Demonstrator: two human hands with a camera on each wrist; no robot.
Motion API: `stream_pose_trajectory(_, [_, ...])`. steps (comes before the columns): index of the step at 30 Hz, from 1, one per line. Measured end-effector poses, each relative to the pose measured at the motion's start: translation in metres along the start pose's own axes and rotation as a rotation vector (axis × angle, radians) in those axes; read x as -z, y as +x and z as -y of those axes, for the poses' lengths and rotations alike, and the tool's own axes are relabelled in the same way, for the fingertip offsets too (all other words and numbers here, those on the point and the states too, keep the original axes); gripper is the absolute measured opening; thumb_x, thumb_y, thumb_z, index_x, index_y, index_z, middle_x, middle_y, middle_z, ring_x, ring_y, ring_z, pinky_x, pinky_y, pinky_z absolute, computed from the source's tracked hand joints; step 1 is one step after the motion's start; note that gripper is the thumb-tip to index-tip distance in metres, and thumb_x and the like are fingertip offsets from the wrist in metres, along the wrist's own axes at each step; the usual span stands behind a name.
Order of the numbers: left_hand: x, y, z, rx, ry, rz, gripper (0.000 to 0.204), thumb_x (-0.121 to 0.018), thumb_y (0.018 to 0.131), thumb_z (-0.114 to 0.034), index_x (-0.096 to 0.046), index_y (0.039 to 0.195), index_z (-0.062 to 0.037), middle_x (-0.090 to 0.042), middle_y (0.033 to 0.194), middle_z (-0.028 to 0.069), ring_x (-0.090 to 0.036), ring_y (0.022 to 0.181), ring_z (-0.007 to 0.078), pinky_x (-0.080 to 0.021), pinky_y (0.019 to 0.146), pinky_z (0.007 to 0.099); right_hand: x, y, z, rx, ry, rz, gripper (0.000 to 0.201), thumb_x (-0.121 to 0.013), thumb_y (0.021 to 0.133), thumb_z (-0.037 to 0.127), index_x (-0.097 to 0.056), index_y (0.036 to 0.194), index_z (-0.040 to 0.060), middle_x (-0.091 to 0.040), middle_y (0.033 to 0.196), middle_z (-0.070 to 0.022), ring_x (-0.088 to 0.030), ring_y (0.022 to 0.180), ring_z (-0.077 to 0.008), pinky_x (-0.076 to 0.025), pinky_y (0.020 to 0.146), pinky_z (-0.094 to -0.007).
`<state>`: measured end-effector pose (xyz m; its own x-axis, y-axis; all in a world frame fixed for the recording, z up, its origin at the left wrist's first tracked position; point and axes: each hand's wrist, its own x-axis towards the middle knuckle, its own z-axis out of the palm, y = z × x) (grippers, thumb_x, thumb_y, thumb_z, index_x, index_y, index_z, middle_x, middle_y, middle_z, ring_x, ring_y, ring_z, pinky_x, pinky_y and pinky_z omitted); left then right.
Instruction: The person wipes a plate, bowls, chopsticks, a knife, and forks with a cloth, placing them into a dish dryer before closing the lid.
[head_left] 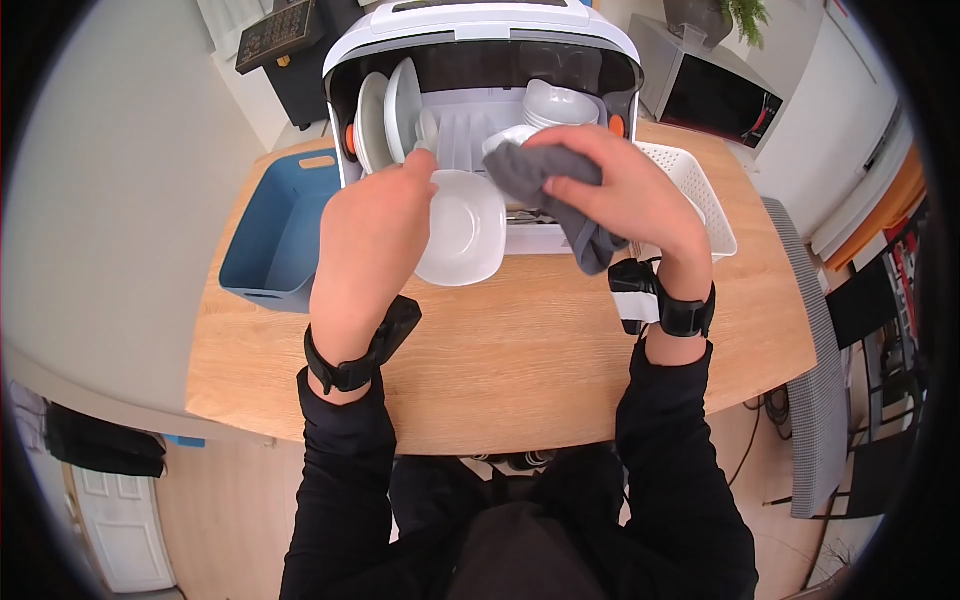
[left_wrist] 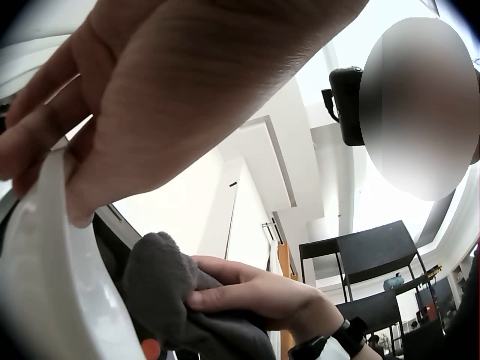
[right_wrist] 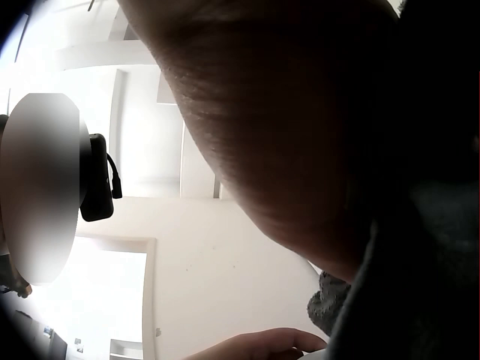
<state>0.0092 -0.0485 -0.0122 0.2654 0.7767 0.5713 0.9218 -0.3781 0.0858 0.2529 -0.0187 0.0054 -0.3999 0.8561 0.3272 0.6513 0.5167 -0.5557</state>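
My left hand (head_left: 375,225) pinches the rim of a white bowl (head_left: 462,230), which is tilted so its inside faces me. In the left wrist view the bowl's rim (left_wrist: 56,225) passes between thumb and fingers. My right hand (head_left: 630,185) grips a bunched dark grey cloth (head_left: 540,180) just right of the bowl, and part of it hangs down below the fingers. Behind both hands stands a white dish dryer (head_left: 480,25) with its dark lid raised. White plates (head_left: 388,115) stand upright at its left side, and white bowls (head_left: 560,105) are stacked at its right.
A blue bin (head_left: 280,230) stands left of the dryer, and a white perforated basket (head_left: 700,190) stands right of it. All rest on a wooden table (head_left: 500,370). A microwave (head_left: 715,95) is behind at the right. Cutlery (head_left: 525,217) shows low in the dryer.
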Motion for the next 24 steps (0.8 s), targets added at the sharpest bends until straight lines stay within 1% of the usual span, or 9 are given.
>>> stream_pose_trajectory(3, [0.001, 0.003, -0.007, -0.059, -0.048, -0.073, 0.012, -0.061, 0.092, -0.015, -0.060, 0.102, -0.0091, -0.066, 0.074, 0.0148, -0.065, 0.072, 0.0341, -0.049, 0.062, 0.0420, -0.010, 0.008, -0.005, 0.150, 0.075, -0.193, 0.040, -0.064, 0.089, 0.010, -0.061, 0.128, 0.0118, -0.064, 0.121, -0.0091, -0.059, 0.112, -0.0215, -0.046, 0.098, -0.0319])
stream_pose_trajectory(4, [-0.001, 0.006, -0.008, -0.101, -0.058, -0.117, 0.012, -0.061, 0.091, -0.015, -0.060, 0.102, -0.0094, -0.066, 0.075, 0.0144, -0.065, 0.073, 0.0337, -0.049, 0.062, 0.0417, -0.013, 0.011, -0.003, 0.187, 0.174, -0.139, 0.042, -0.062, 0.093, 0.013, -0.057, 0.134, 0.0113, -0.061, 0.128, -0.0078, -0.055, 0.117, -0.0188, -0.042, 0.101, -0.0305])
stream_pose_trajectory(7, [0.000, 0.010, -0.011, -0.156, -0.058, -0.244, 0.012, -0.063, 0.090, -0.015, -0.061, 0.101, -0.0104, -0.066, 0.074, 0.0124, -0.065, 0.071, 0.0320, -0.049, 0.062, 0.0402, -0.016, 0.010, 0.012, 0.166, 0.513, -0.014, 0.045, -0.061, 0.094, 0.017, -0.053, 0.138, 0.0106, -0.057, 0.133, -0.0064, -0.052, 0.122, -0.0179, -0.040, 0.104, -0.0307])
stream_pose_trajectory(8, [0.002, 0.010, -0.013, -0.163, -0.054, -0.285, 0.012, -0.064, 0.090, -0.014, -0.061, 0.100, -0.0108, -0.066, 0.074, 0.0116, -0.064, 0.071, 0.0314, -0.049, 0.063, 0.0397, -0.015, 0.011, 0.011, 0.140, 0.582, 0.016, 0.053, -0.064, 0.094, 0.025, -0.048, 0.142, 0.0077, -0.055, 0.135, -0.0077, -0.050, 0.125, -0.0188, -0.038, 0.106, -0.0312])
stream_pose_trajectory(11, [0.007, 0.011, -0.018, -0.190, -0.045, -0.416, 0.008, -0.061, 0.091, -0.015, -0.060, 0.099, -0.0120, -0.068, 0.075, 0.0045, -0.065, 0.069, 0.0260, -0.050, 0.077, 0.0375, -0.015, 0.009, 0.012, 0.163, 0.620, -0.053, 0.061, -0.070, 0.090, 0.038, -0.051, 0.137, 0.0055, -0.060, 0.125, -0.0083, -0.056, 0.115, -0.0181, -0.044, 0.098, -0.0315])
stream_pose_trajectory(14, [0.006, 0.012, -0.016, -0.090, 0.026, -0.433, 0.008, -0.063, 0.092, -0.017, -0.060, 0.099, -0.0130, -0.066, 0.068, 0.0038, -0.066, 0.068, 0.0245, -0.050, 0.079, 0.0385, -0.015, 0.010, 0.017, 0.140, 0.582, -0.120, 0.073, -0.074, 0.085, 0.045, -0.049, 0.138, 0.0012, -0.060, 0.125, -0.0109, -0.056, 0.116, -0.0185, -0.045, 0.099, -0.0320])
stream_pose_trajectory(17, [-0.003, 0.018, -0.006, 0.021, 0.032, -0.534, 0.009, -0.065, 0.091, -0.016, -0.060, 0.098, -0.0125, -0.063, 0.061, 0.0040, -0.063, 0.062, 0.0243, -0.050, 0.074, 0.0371, -0.026, 0.018, 0.005, 0.108, 0.561, -0.199, 0.077, -0.076, 0.083, 0.043, -0.047, 0.138, -0.0013, -0.060, 0.125, -0.0113, -0.056, 0.117, -0.0184, -0.045, 0.099, -0.0319])
stream_pose_trajectory(20, [-0.004, 0.018, -0.006, 0.107, 0.019, -0.558, 0.010, -0.066, 0.090, -0.016, -0.061, 0.097, -0.0115, -0.062, 0.058, 0.0046, -0.061, 0.059, 0.0248, -0.049, 0.070, 0.0365, -0.029, 0.022, 0.006, 0.090, 0.651, -0.125, 0.075, -0.078, 0.084, 0.034, -0.045, 0.141, 0.0005, -0.060, 0.126, -0.0106, -0.057, 0.115, -0.0170, -0.045, 0.098, -0.0305])
stream_pose_trajectory(24, [-0.005, 0.019, -0.008, 0.103, 0.016, -0.616, 0.009, -0.065, 0.090, -0.013, -0.061, 0.097, -0.0102, -0.063, 0.062, 0.0046, -0.059, 0.058, 0.0256, -0.048, 0.067, 0.0349, -0.038, 0.023, 0.010, 0.029, 0.688, -0.066, 0.078, -0.080, 0.081, 0.035, -0.044, 0.140, -0.0017, -0.061, 0.122, -0.0124, -0.060, 0.108, -0.0155, -0.050, 0.090, -0.0290])
